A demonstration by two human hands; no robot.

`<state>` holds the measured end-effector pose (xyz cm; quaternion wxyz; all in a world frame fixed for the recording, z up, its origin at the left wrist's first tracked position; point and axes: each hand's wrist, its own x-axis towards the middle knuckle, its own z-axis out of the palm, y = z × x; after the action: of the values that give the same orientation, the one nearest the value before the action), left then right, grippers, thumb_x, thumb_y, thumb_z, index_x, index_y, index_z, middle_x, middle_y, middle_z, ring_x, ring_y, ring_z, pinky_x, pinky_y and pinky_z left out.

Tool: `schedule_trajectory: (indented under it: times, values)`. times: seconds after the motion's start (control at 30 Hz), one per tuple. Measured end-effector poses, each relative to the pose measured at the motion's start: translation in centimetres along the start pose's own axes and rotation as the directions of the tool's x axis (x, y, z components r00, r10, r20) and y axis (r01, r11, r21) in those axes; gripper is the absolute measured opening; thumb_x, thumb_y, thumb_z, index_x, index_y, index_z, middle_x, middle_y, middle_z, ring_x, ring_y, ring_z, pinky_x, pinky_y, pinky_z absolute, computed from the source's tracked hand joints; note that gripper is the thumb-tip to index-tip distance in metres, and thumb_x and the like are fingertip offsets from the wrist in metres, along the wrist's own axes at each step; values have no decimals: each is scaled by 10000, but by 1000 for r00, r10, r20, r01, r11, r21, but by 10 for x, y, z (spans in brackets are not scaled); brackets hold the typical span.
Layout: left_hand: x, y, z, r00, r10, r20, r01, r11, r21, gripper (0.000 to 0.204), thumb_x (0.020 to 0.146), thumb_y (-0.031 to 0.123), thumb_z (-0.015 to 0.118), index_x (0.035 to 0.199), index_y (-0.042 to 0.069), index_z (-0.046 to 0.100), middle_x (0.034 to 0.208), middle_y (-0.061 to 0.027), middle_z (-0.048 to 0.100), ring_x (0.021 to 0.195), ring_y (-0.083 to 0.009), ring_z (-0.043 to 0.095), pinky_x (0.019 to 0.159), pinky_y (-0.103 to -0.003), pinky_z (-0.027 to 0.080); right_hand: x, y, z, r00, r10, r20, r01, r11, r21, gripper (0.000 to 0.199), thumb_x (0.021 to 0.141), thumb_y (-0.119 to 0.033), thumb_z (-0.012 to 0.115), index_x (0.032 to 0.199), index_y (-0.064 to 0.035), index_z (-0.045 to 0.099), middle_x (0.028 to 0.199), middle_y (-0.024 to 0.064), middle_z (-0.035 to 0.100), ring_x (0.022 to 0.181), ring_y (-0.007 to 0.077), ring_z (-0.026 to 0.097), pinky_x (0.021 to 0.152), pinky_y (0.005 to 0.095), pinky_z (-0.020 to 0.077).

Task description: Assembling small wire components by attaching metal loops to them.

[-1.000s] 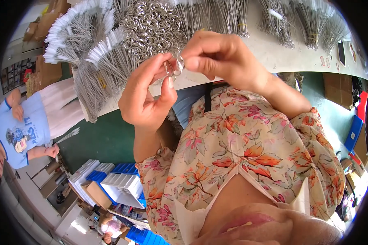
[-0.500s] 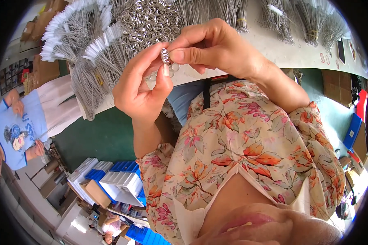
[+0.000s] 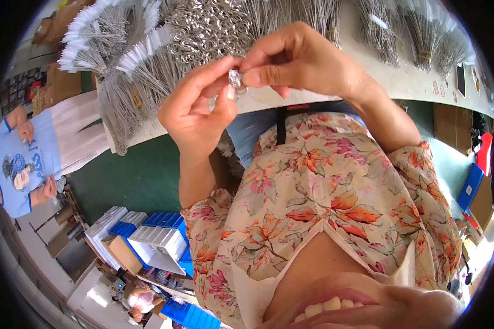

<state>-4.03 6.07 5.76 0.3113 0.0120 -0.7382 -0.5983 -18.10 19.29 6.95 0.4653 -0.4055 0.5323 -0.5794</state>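
Note:
In front of the table edge, both my hands meet around a short, coil-like stack of shiny metal rings [image 3: 235,79]. My left hand [image 3: 195,112] has it pinched between the thumb and fingertips. From the other side, my right hand [image 3: 313,68] presses its thumb and curled forefinger against the same stack. Fingertips partly cover the stack, so I cannot tell whether the rings are separate or one coil. Just beyond my hands, a large heap of loose metal rings [image 3: 208,27] lies on the table.
Bundles of thin grey wires with white ends [image 3: 142,60] lie left of the heap. More wire bundles [image 3: 422,44] spread to the right on the white table [image 3: 389,82]. A person in a light blue shirt [image 3: 24,170] is at far left. Blue-and-white bins [image 3: 159,241] stand behind.
My hands stay pinched together on the rings. The whole view has shifted slightly, and the rings have turned a little between my fingers.

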Motion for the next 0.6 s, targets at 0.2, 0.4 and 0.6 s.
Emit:
schedule_trajectory:
  times: [0.2,0.4,0.6]
  values:
    - [-4,5,-3,999,-33,41,30,997,68,302,748,-115,556,1049,-93,564,1004,-183,601,888,-205,617,759,-274,528,-9,3,8,984,-151,-90,123,956,-266,120,783,-113,666,852,-15,670,677,14,607,511,67,498,464,206,411]
    - [14,-1,-17,952,-262,157,291,934,-208,247,801,-17,556,1038,-84,569,942,-181,624,834,-195,626,707,-314,556,-2,10,3,995,62,72,-78,967,243,148,833,-121,621,915,2,630,691,9,579,490,40,484,410,190,350]
    - [8,-21,-31,923,-370,105,377,924,-59,306,803,14,591,1106,-15,556,986,-130,618,780,-143,626,665,-255,531,8,34,17,970,-164,-179,104,946,-306,101,832,-111,587,882,-34,631,729,43,589,548,136,533,476,245,420]
